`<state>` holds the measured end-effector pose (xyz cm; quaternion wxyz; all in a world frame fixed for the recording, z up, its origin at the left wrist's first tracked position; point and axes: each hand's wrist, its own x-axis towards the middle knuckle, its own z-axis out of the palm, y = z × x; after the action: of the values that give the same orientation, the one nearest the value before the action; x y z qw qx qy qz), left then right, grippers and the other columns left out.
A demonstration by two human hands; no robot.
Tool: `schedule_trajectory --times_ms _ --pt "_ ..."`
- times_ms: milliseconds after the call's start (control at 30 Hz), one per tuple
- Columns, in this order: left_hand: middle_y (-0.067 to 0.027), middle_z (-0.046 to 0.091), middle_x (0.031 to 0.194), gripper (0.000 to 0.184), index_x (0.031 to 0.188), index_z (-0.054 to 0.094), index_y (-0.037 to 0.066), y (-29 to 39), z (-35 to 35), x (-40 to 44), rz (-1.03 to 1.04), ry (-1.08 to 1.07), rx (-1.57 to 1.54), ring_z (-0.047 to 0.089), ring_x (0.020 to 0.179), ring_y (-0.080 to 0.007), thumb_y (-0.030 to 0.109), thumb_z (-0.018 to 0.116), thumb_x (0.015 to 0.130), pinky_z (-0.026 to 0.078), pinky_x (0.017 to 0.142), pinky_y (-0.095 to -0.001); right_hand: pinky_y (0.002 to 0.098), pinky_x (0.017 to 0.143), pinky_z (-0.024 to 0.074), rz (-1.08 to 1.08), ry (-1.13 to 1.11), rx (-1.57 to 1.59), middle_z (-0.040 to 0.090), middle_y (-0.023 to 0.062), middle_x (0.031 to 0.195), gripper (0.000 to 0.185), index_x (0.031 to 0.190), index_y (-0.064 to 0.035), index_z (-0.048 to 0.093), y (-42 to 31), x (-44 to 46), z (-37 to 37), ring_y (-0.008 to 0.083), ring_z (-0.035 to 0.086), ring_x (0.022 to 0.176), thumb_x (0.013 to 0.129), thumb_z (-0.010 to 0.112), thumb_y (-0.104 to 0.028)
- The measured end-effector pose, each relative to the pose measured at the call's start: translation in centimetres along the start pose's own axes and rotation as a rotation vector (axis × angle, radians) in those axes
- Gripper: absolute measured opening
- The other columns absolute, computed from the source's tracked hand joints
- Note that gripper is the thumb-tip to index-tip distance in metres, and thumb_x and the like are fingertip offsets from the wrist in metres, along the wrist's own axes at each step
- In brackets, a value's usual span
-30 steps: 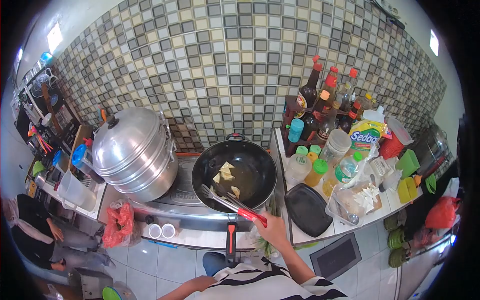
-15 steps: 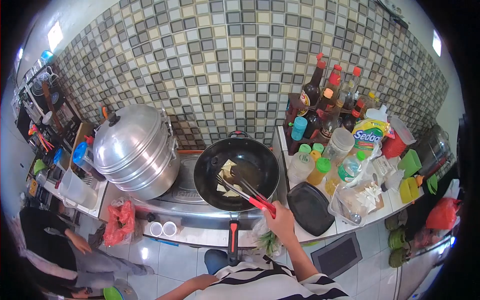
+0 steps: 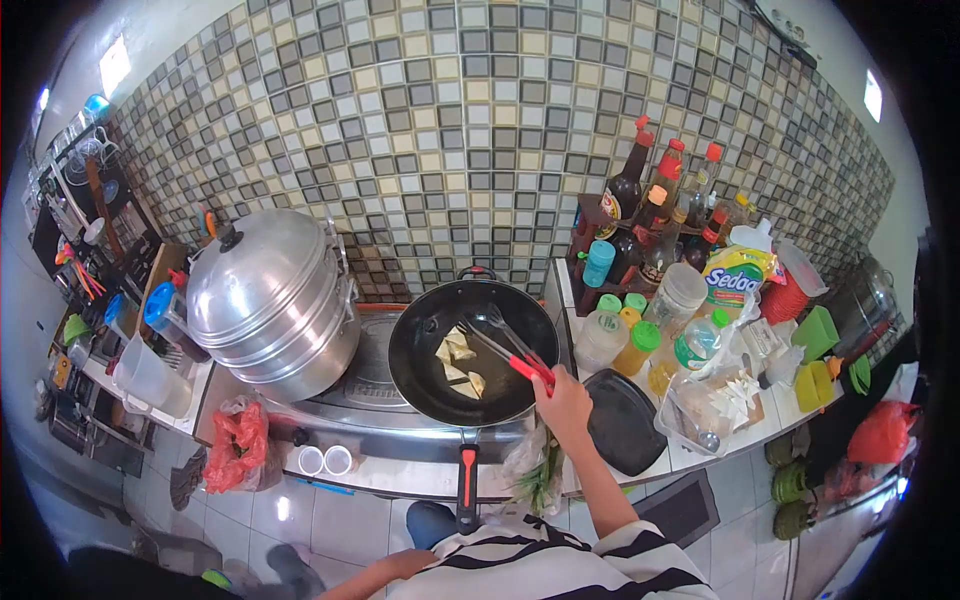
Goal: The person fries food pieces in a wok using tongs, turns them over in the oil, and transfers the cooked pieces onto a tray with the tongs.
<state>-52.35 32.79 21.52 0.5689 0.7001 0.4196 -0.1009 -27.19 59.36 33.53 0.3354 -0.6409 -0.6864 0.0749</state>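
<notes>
My right hand [image 3: 562,400] is closed round the red handle of the metal tongs [image 3: 515,360]. Their tips are apart over the black wok [image 3: 520,400], near its far side. Several pale folded pieces [image 3: 456,345] lie in a shallow layer of oil left of the wok's middle. The wok sits on the stove [image 3: 370,370], its black and red handle [image 3: 468,480] pointing toward my body. My left forearm [image 3: 385,572] rests low in front of my striped shirt; the fingers of that hand are hidden.
A large metal steamer [image 3: 270,310] stands left of the wok. To the right are a black tray [image 3: 622,425], a plastic container with a spoon [image 3: 690,425], jars and sauce bottles [image 3: 625,180]. Two white cups [image 3: 338,460] and a red plastic bag [image 3: 237,445] sit at the front left.
The tongs have moved from the near left part of the wok toward its far side. The pieces have shifted in the oil. A person at the lower left has mostly left the view.
</notes>
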Motion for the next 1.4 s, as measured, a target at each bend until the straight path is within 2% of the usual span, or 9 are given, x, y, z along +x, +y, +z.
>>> schedule_trajectory --times_ms 233,467,567,700,767,833,867,1033,1400 --pt "-0.017 0.056 0.105 0.035 0.103 0.056 0.007 -0.8 -0.1 0.4 0.064 0.069 0.004 0.053 0.098 -0.0345 0.028 0.055 0.075 0.043 0.079 -0.0412 0.046 0.054 0.0459 -0.107 -0.022 0.034 0.059 0.0155 0.068 0.032 0.074 -0.0042 0.048 -0.4 1.8 3.4 0.0358 0.059 0.063 0.079 0.054 -0.035" --pt "-0.018 0.057 0.1 0.033 0.1 0.056 0.006 0.3 -0.5 -0.2 0.028 0.066 -0.009 0.054 0.094 -0.0353 0.026 0.056 0.074 0.044 0.077 -0.0415 0.0454 0.056 0.0456 -0.151 -0.237 0.246 0.058 0.0183 0.065 0.031 0.072 -0.0024 0.049 0.3 -0.1 1.0 0.0378 0.057 0.063 0.077 0.057 -0.032" --pt "-0.0179 0.057 0.1 0.032 0.1 0.056 0.006 1.7 -1.2 -0.9 0.017 0.071 -0.007 0.054 0.094 -0.0353 0.025 0.056 0.074 0.044 0.077 -0.0417 0.044 0.054 0.0456 -0.195 -0.207 0.238 0.057 0.0165 0.065 0.031 0.074 -0.0035 0.05 0.2 -1.1 -1.3 0.0362 0.058 0.062 0.077 0.057 -0.034" --pt "-0.0185 0.057 0.1 0.032 0.1 0.056 0.006 -2.4 0.9 0.5 0.054 0.099 0.057 0.054 0.094 -0.0359 0.024 0.055 0.074 0.044 0.076 -0.042 0.0415 0.053 0.0449 -0.23 -0.22 0.04 0.058 0.0133 0.067 0.029 0.078 -0.0054 0.052 1.0 -1.9 -2.5 0.0335 0.058 0.062 0.076 0.058 -0.034" --pt "-0.0191 0.056 0.1 0.033 0.102 0.054 0.006 -4.2 1.8 1.0 0.214 0.197 0.064 0.053 0.094 -0.0367 0.023 0.055 0.074 0.044 0.077 -0.0426 0.0414 0.053 0.0453 -0.234 -0.198 -0.041 0.059 0.0121 0.069 0.029 0.08 -0.0066 0.051 1.6 -2.1 -2.3 0.0327 0.058 0.061 0.077 0.058 -0.034" --pt "-0.019 0.056 0.101 0.034 0.103 0.054 0.006 -1.1 0.1 0.2 0.118 0.092 0.059 0.053 0.095 -0.0366 0.024 0.055 0.074 0.044 0.077 -0.0426 0.0412 0.053 0.0461 -0.181 -0.154 -0.15 0.06 0.0105 0.071 0.029 0.08 -0.0075 0.05 2.0 -1.9 -2.1 0.0321 0.059 0.062 0.077 0.057 -0.035" --pt "-0.0188 0.055 0.102 0.035 0.104 0.053 0.006 0.2 -0.5 -0.1 0.022 -0.012 0.054 0.052 0.096 -0.0365 0.024 0.055 0.074 0.043 0.078 -0.0426 0.0412 0.053 0.0461 -0.183 -0.155 -0.15 0.06 0.0105 0.071 0.029 0.08 -0.0075 0.05 2.2 -1.8 -2.0 0.0321 0.059 0.062 0.077 0.057 -0.035" --pt "-0.0185 0.056 0.1 0.034 0.101 0.054 0.005 -0.8 0.5 -0.4 0.077 0.061 0.047 0.053 0.095 -0.0364 0.025 0.055 0.074 0.043 0.077 -0.043 0.0417 0.048 0.0465 -0.126 -0.02 -0.177 0.06 0.0099 0.069 0.031 0.077 -0.0064 0.05 3.0 -1.7 -1.9 0.0315 0.059 0.057 0.078 0.055 -0.037" --pt "-0.0181 0.056 0.1 0.033 0.103 0.053 0.006 -0.3 0.9 -0.7 0.059 0.089 0.025 0.053 0.095 -0.0359 0.022 0.055 0.075 0.043 0.077 -0.0424 0.0423 0.05 0.0462 -0.191 -0.111 -0.013 0.059 0.0105 0.067 0.03 0.076 -0.0064 0.052 1.9 -3.4 -3.5 0.0324 0.059 0.058 0.076 0.058 -0.036"
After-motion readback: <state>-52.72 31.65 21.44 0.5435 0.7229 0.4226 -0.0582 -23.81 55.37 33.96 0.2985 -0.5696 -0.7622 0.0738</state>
